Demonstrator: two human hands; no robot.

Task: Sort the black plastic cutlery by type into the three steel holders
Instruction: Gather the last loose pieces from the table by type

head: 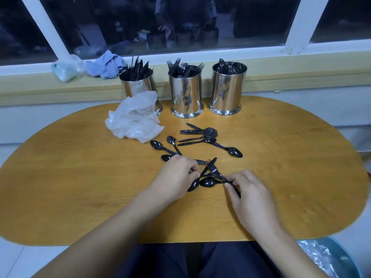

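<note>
Three steel holders stand at the table's far edge: the left holder has knives, the middle holder forks, the right holder spoons. Loose black cutlery lies mid-table: a bunch of forks, a spoon and several spoons further left. My left hand pinches cutlery handles at a small pile with a spoon. A fork sticks up from that pile, its handle pinched in my right hand.
A crumpled white plastic bag lies in front of the left holder. A blue cloth and a wrapped packet sit on the window sill. A lined bin stands at the lower right, beside the wooden table.
</note>
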